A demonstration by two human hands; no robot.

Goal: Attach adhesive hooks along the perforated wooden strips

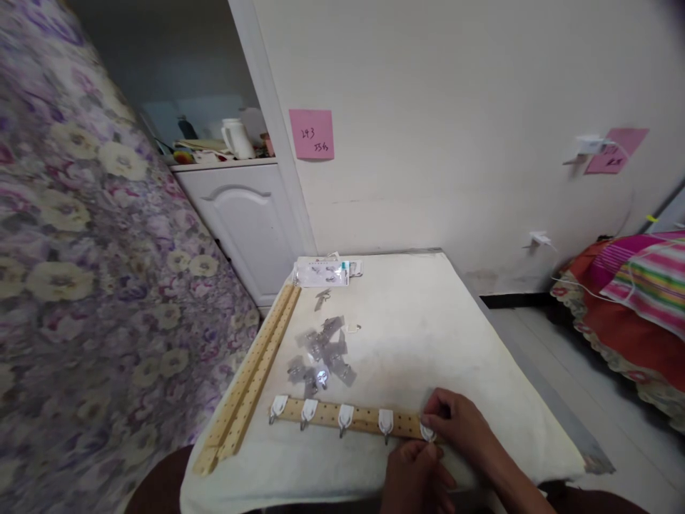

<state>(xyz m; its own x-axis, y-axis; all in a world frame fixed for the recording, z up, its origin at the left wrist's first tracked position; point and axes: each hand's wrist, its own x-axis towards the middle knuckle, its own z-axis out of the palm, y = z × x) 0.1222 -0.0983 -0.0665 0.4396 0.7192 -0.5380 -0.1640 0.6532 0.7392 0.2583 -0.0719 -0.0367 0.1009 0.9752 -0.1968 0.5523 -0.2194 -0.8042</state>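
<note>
A wooden strip with rows of holes (364,417) lies across the near part of the table, with several white hooks with metal prongs (345,415) set along it. At its right end sits another white hook (427,432), partly covered by my fingers. My right hand (460,422) is closed, pinching this hook from above with thumb and fingers. From below, my left hand (414,472) has its fingers closed at the same hook's lower end. Clear adhesive hooks (321,350) lie in a loose pile beyond the strip.
Two more perforated wooden strips (251,375) run along the table's left edge. Packaged hooks (321,273) lie at the far left corner. A small white hook (353,328) rests beside the pile. A floral curtain (107,271) hangs left; a bed (631,293) stands right.
</note>
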